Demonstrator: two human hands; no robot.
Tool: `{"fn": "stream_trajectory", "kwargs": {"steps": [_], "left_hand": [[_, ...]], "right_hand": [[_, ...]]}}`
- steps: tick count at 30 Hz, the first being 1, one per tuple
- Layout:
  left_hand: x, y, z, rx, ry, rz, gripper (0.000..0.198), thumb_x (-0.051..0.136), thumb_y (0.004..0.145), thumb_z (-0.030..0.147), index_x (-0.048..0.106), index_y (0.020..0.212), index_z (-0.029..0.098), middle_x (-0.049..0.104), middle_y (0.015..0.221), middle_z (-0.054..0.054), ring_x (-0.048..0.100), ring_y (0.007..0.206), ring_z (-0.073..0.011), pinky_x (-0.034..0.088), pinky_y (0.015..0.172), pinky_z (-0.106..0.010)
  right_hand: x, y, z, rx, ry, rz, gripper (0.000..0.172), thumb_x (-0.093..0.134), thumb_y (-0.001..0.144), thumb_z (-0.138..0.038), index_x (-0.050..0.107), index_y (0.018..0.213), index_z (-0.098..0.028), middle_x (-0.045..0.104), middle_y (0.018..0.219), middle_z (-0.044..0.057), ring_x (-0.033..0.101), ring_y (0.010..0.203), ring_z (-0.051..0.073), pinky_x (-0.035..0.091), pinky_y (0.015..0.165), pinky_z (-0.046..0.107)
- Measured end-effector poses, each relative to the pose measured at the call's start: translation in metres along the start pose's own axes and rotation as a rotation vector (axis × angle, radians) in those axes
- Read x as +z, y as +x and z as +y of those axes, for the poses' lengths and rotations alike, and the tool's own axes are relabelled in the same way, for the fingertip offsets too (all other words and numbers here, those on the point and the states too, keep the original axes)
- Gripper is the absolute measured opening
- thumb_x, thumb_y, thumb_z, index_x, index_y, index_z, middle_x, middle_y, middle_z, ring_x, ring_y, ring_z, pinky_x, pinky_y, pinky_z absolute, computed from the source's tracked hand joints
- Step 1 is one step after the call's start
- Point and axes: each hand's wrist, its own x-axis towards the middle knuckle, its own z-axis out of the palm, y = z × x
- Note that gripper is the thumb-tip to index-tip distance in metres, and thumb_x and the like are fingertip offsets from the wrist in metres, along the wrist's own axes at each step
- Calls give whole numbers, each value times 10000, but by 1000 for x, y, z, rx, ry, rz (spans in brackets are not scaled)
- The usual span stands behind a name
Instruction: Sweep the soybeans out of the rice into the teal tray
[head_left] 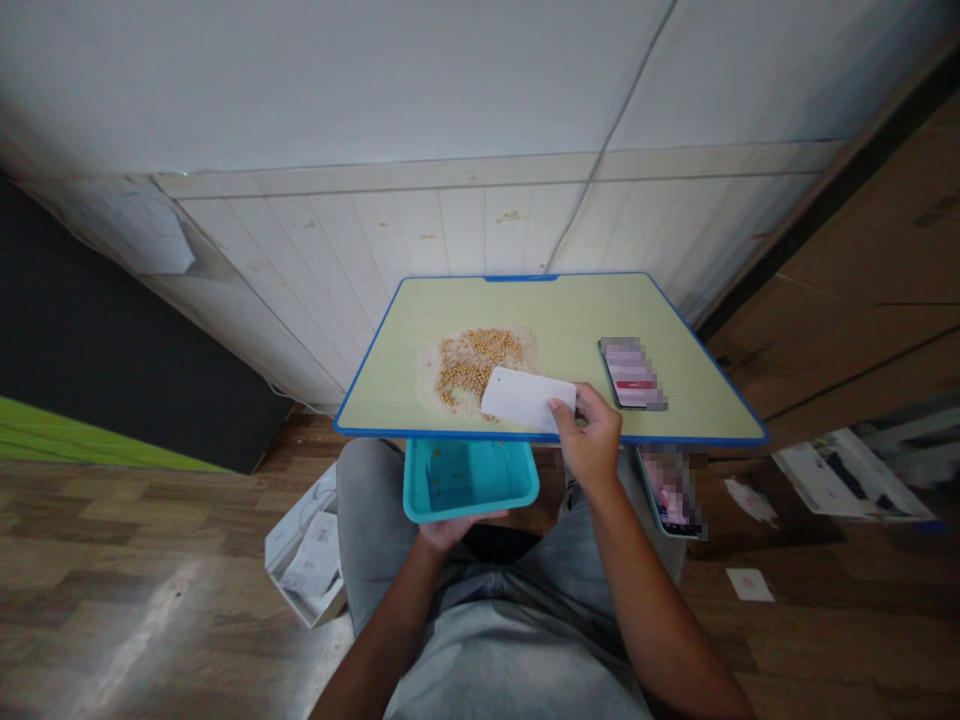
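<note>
Between thumb and fingers, my right hand (592,435) grips a flat white card (529,397) by its right end. The card's left end touches or hovers over the near edge of a pile of yellow beans (480,350) mixed with pale, rice-like grains (429,370). My left hand (452,530) holds a turquoise plastic basin (471,508) from below, its fingers mostly hidden underneath. The basin sits just under the front edge of the small table (375,385), above my lap. A few beans show inside it.
One phone (634,375) lies on the table's right side; another phone (669,490) rests by my right thigh. An open white box (307,560) with papers stands on the floor at left. A panelled wall (420,235) backs the table, and brown cardboard (840,300) stands right.
</note>
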Motion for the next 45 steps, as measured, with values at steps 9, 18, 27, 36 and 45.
{"fn": "stream_trajectory", "kwargs": {"steps": [9,18,27,36,45], "left_hand": [[-1,0,-2,-13,27,14,906,411,879,961,671,1477,332,614,1651,-84,482,1512,-571,640,928,-681],[-1,0,-2,25,35,16,843,389,929,913,681,1473,339,625,1642,-100,526,1481,-573,638,887,-720],[2,0,-2,15,67,9,870,313,930,934,706,1452,360,620,1651,-62,509,1494,-566,635,905,-682],[-10,4,-4,-10,30,-58,920,417,843,983,645,1518,401,478,1760,-43,371,1595,-560,578,1028,-713],[-17,4,-8,-20,49,-31,945,330,837,1009,584,1554,448,379,1813,-22,273,1657,-512,379,1185,-784]], "right_hand": [[1,-2,0,-5,25,-48,170,684,920,-374,710,884,-210,698,711,-18,641,659,178,486,636,272],[3,-4,1,0,48,-76,170,691,929,-374,706,888,-209,714,727,-16,672,678,182,497,644,271],[3,-3,-2,-16,57,-90,177,687,931,-386,705,881,-216,703,719,-15,663,657,178,499,625,272],[4,-3,-4,-16,50,-108,173,683,924,-382,711,892,-214,699,719,-16,659,665,178,506,642,276],[4,-3,-6,-8,69,-114,191,688,910,-398,707,866,-214,679,694,-15,621,642,173,479,601,266]]}}
